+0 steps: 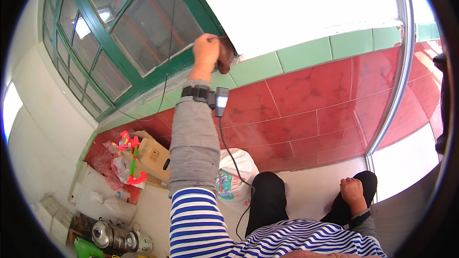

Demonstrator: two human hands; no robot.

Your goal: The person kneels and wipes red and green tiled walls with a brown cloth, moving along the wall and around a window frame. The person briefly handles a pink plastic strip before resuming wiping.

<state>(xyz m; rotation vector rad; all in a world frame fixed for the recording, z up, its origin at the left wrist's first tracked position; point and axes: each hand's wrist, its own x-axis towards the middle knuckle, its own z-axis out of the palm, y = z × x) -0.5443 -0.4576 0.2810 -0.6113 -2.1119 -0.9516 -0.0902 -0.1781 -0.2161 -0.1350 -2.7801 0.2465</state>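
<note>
My left hand is stretched out to the lower corner of a green-framed window. It grips a dark brown, soft item, probably a cloth, which hangs against the frame's edge just above the green tile sill. A black strap with a small device circles the left wrist, and a cable runs down from it. My right hand, its fingers curled and nothing visible in them, rests on my right knee.
Red tiles face the wall below the sill. A white printed sack stands by my left knee. Leftward are a cardboard box, pink toys, a steel pot and a kettle. A metal door frame rises at right.
</note>
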